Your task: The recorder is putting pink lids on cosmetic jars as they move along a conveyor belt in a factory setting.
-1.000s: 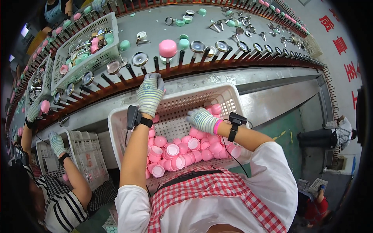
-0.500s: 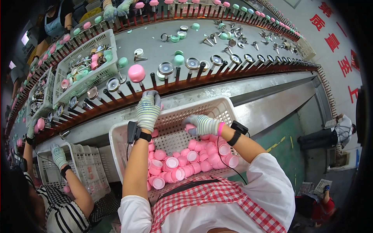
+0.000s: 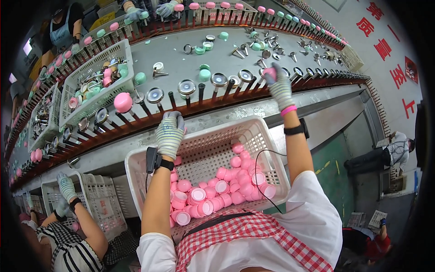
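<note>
My right hand (image 3: 280, 88), in a striped knit glove, reaches up to the row of upright holders. Its fingers are closed around a pink cap (image 3: 270, 74) at one of the round metal-topped holders; whether the two touch is hidden. My left hand (image 3: 169, 135), gloved alike, is by the metal ledge below the row, its fingers curled. A sliver of pink cap (image 3: 185, 130) shows at its side, mostly hidden. A heap of pink caps (image 3: 210, 190) lies in the white basket (image 3: 136, 170) in front of me. One pink cap (image 3: 123, 103) sits on a holder to the left.
Behind the holders (image 3: 186, 87), a grey table (image 3: 172, 52) carries loose metal pieces and green caps. A white crate (image 3: 97, 109) of mixed parts stands there at left. A co-worker's gloved hand (image 3: 66, 187) is over another basket at lower left. More co-workers are across the table.
My right hand has lifted a pink cap from the basket up to the holder row. The holders have shifted left, carrying the mounted pink cap along. My left hand has stayed nearly in place.
</note>
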Tool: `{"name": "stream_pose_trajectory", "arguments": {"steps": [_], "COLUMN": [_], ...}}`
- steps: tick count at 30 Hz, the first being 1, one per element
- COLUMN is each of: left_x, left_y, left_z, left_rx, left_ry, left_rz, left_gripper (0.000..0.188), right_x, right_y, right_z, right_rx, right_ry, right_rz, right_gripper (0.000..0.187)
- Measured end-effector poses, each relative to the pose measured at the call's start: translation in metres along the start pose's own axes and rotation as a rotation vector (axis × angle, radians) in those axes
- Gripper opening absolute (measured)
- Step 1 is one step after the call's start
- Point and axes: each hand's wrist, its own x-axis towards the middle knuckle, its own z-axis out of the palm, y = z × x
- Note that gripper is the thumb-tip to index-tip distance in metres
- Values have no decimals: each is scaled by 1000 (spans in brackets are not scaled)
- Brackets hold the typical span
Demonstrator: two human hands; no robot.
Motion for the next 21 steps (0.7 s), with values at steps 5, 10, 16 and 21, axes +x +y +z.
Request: {"name": "stream_pose_trajectory", "arguments": {"steps": [5, 10, 16, 21], "left_x": [2, 3, 1, 0], "left_y": [-1, 4, 5, 7], "left_z": [4, 5, -1, -2], "left_rx": [-13, -27, -2, -1], "left_ry": [9, 0, -8, -8], "left_rz": [25, 29, -3, -11], "left_gripper": [19, 19, 18, 18], "right_x": [47, 50, 37, 21], "right_y": [83, 84, -2, -20], "right_z": [-14, -2, -6, 12], "right_rx": [-162, -243, -432, -484], "right_ry": [138, -206, -461, -368], "right_rz": [163, -121, -139, -278], "right_gripper": [56, 53, 62, 59]}}
